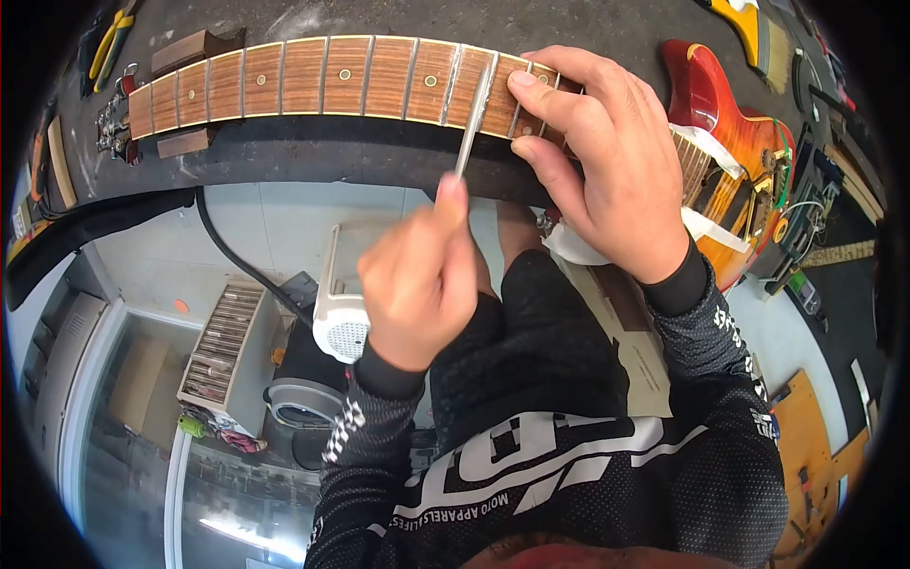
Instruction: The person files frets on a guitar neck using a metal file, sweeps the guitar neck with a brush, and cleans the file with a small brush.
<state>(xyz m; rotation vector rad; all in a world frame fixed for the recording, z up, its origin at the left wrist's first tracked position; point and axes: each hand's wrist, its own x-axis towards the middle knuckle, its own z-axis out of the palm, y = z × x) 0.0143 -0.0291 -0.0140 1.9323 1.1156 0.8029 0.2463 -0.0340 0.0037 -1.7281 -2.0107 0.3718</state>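
Note:
A guitar neck (313,81) with a brown wooden fretboard, metal frets and round dot inlays lies across the bench edge. My left hand (422,275) is closed around a slim metal file (471,133), its handle end hidden in the fist. The file's blade lies over the fretboard, close along one fret; whether it touches cannot be made out. My right hand (611,152) lies across the neck towards the body end, its thumb at the near edge and its fingers over the frets and far edge. A red sunburst guitar body (725,142) rests to the right, partly behind that hand.
Wooden blocks (194,52) support the neck near the tuners (116,119). Yellow-handled pliers (112,47) lie at the back left, and a yellow-handled brush (749,33) at the back right. Below the bench stand a white stool (343,313) and a storage rack (227,337).

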